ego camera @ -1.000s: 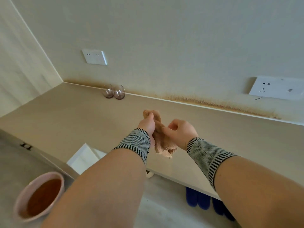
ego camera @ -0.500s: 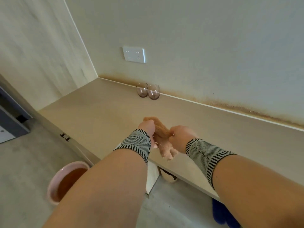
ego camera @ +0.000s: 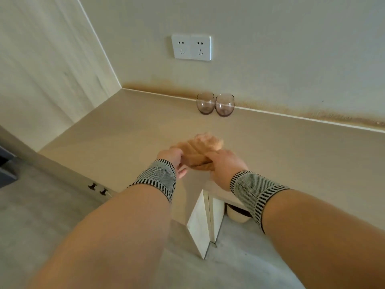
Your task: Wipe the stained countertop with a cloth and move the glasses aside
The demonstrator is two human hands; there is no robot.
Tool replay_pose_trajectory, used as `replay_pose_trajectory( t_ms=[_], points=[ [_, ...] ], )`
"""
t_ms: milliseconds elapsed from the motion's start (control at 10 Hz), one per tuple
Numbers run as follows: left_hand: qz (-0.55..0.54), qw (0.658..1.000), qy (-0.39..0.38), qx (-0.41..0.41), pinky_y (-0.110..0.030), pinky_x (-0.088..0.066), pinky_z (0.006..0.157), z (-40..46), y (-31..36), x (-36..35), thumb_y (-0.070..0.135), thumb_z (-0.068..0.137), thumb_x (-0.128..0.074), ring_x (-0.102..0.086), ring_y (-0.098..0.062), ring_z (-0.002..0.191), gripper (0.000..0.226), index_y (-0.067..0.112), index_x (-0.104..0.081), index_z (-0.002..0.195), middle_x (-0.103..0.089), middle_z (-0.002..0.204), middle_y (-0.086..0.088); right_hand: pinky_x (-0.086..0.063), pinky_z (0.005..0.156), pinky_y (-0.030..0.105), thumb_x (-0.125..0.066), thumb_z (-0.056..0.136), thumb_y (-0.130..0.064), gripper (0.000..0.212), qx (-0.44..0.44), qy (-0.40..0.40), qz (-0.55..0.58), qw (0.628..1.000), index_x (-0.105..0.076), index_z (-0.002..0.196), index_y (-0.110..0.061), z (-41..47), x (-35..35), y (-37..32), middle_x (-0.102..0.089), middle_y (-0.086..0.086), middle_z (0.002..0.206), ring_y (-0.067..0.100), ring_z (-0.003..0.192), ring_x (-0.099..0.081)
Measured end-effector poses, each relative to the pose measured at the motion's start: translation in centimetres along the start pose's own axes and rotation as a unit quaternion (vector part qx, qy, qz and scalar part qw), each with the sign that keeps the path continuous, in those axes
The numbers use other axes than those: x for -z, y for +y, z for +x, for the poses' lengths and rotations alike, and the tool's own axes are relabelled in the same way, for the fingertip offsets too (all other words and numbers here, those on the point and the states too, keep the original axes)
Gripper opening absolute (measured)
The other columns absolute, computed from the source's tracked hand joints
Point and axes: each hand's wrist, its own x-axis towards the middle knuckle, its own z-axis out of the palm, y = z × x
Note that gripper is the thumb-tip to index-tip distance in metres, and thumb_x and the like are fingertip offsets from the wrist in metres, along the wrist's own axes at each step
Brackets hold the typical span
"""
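Hands grip cloth over beige countertop; rust-stained wall edge.

I see two glasses side by side at the counter's back edge — the cloth nearer me, under the socket.

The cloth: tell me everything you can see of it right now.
The cloth is a tan, soft-looking rag, bunched and folded, its far end blurred. It sits above the beige countertop, in front of the two glasses; whether it touches the surface cannot be told. The left hand holds its left side and the right hand covers its right side. It looks uniform in colour, with no visible print.
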Motion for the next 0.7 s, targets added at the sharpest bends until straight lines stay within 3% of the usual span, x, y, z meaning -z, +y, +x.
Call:
replay_pose_trajectory(
  t_ms=[100,200,300,400,500,600,700],
  points=[
    [0.364,0.930,0.052,-0.010,-0.029,-0.052,0.083,2.4,-4.8,4.3,0.014,0.102,-0.047,-0.060,-0.032,0.116,0.034,-0.002,-0.056,0.131,-0.060,0.130,-0.017,-0.048,0.093,0.040,-0.053,0.094,-0.033,0.039,0.015,-0.156,-0.025,0.987,-0.053,0.132,-0.024,-0.1,-5.2,-2.1,-0.060,0.004,0.121,0.027,0.116,-0.056],
    [0.467,0.873,0.108,-0.091,-0.029,-0.048,0.083,2.6,-6.6,5.1,0.011,0.101,-0.047,-0.062,-0.029,0.107,0.029,0.008,-0.062,0.126,-0.062,0.128,-0.014,-0.048,0.102,0.044,-0.051,0.093,-0.023,0.050,-0.026,-0.129,-0.012,0.991,-0.046,0.143,-0.026,0.5,-7.0,-2.7,-0.050,0.005,0.138,0.028,0.125,-0.048],
    [0.489,0.846,0.037,-0.208,-0.030,-0.051,0.092,3.0,-6.7,3.6,0.011,0.101,-0.046,-0.062,-0.023,0.113,0.038,0.026,-0.058,0.134,-0.052,0.142,-0.004,-0.042,0.107,0.048,-0.055,0.090,-0.016,0.057,-0.092,-0.090,-0.047,0.991,-0.041,0.145,-0.022,1.5,-7.5,-2.7,-0.036,0.006,0.146,0.030,0.135,-0.035],
    [0.608,0.773,-0.066,-0.166,-0.041,-0.035,0.114,4.3,-7.7,2.8,0.027,0.103,-0.043,-0.040,-0.027,0.138,0.045,0.029,-0.041,0.148,-0.028,0.159,-0.004,-0.041,0.105,0.051,-0.057,0.090,-0.030,0.048,-0.058,-0.160,-0.050,0.984,-0.048,0.137,-0.025,2.4,-9.0,-2.6,-0.046,0.004,0.143,0.029,0.130,-0.041],
    [0.660,0.740,-0.035,-0.129,-0.044,-0.037,0.112,5.4,-8.2,3.7,0.035,0.102,-0.041,-0.043,-0.028,0.132,0.044,0.029,-0.045,0.145,-0.036,0.150,-0.006,-0.029,0.115,0.049,-0.041,0.097,-0.041,0.051,0.005,-0.215,-0.079,0.973,-0.042,0.145,-0.025,2.1,-9.8,-2.8,-0.043,0.004,0.147,0.029,0.137,-0.035],
    [0.666,0.739,0.003,-0.100,-0.041,-0.045,0.105,5.8,-8.1,4.3,0.026,0.102,-0.046,-0.053,-0.028,0.121,0.034,0.021,-0.055,0.134,-0.046,0.139,-0.010,-0.019,0.120,0.042,-0.034,0.104,-0.038,0.048,0.061,-0.230,-0.088,0.967,-0.038,0.149,-0.022,1.3,-9.1,-3.9,-0.039,0.002,0.153,0.022,0.143,-0.029],
    [0.676,0.733,-0.007,-0.079,-0.040,-0.048,0.103,6.4,-8.1,4.4,0.019,0.099,-0.049,-0.056,-0.028,0.119,0.033,0.015,-0.058,0.131,-0.049,0.140,-0.013,-0.031,0.115,0.040,-0.038,0.101,-0.022,0.050,0.027,-0.233,-0.020,0.972,-0.035,0.151,-0.023,0.7,-7.1,-4.6,-0.035,0.002,0.155,0.024,0.140,-0.035]
  ],
)
